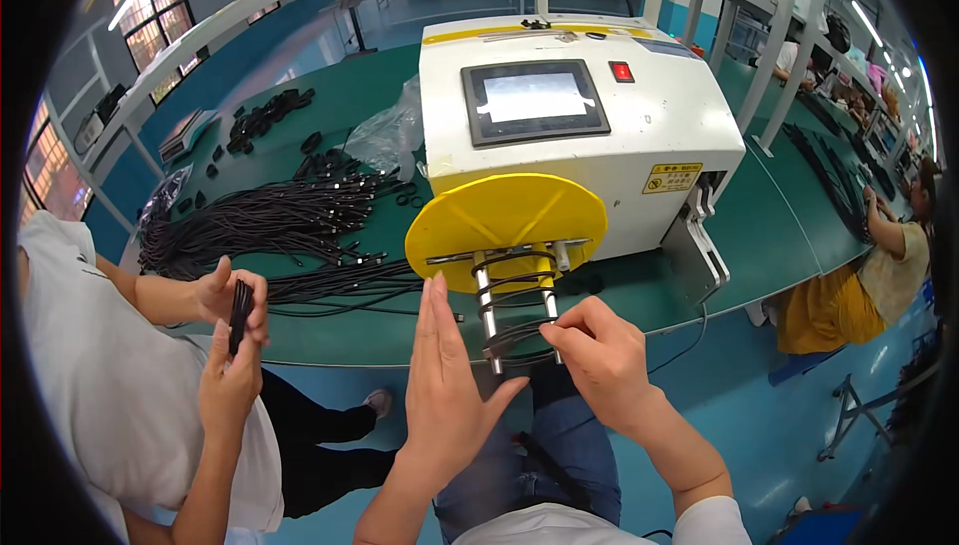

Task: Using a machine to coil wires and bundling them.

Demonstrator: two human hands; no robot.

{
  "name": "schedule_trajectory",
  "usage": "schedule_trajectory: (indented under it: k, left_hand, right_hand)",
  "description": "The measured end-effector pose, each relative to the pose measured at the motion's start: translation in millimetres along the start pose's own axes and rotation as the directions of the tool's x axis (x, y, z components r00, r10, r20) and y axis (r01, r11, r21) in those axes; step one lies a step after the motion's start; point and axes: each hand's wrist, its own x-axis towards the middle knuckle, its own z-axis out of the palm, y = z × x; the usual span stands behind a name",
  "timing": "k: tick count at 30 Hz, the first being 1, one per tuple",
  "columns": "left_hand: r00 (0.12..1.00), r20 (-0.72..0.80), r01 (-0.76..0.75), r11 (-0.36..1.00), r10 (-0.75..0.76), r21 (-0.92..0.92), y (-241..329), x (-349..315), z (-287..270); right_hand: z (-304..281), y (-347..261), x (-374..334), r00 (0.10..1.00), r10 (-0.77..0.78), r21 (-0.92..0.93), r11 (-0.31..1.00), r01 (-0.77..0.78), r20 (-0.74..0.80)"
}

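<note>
A black cable (pixel 519 329) loops around two metal posts (pixel 486 307) that stick out toward me from a yellow disc (pixel 504 213) on the front of a white machine (pixel 584 55). My right hand (pixel 605 357) pinches the cable between thumb and fingertips beside the right post. Left of the posts, my left hand (pixel 446 385) is held flat, fingers stretched upward and thumb apart. Its fingertips reach the lower edge of the disc; whether they touch it I cannot tell. No object shows in that hand.
Many black cables (pixel 270 225) lie bundled on the green table (pixel 360 85), near a clear plastic bag (pixel 392 133). At left, a co-worker (pixel 130 375) holds a small black bundle (pixel 240 317). Another person (pixel 894 255) sits far right. A metal bracket (pixel 696 255) projects from the machine's right side.
</note>
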Motion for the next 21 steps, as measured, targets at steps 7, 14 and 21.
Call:
schedule_trajectory:
  k: [7, 14, 21]
  left_hand:
    - [0.976, 0.162, -0.180, 0.956, 0.144, 0.232, 34, 27, 17]
    - [0.963, 0.173, -0.254, 0.905, 0.205, 0.340, 36, 42, 39]
    - [0.969, 0.195, -0.220, 0.886, 0.150, 0.408, 47, 43, 52]
  right_hand:
    - [-21, 3, 1, 0.999, -0.032, -0.017, 0.999, 0.032, -0.004]
    - [-40, 16, 4, 0.999, 0.007, 0.180, 0.984, -0.014, 0.037]
    - [-3, 83, -13, 0.844, 0.536, 0.564, 0.702, -0.435, -0.017]
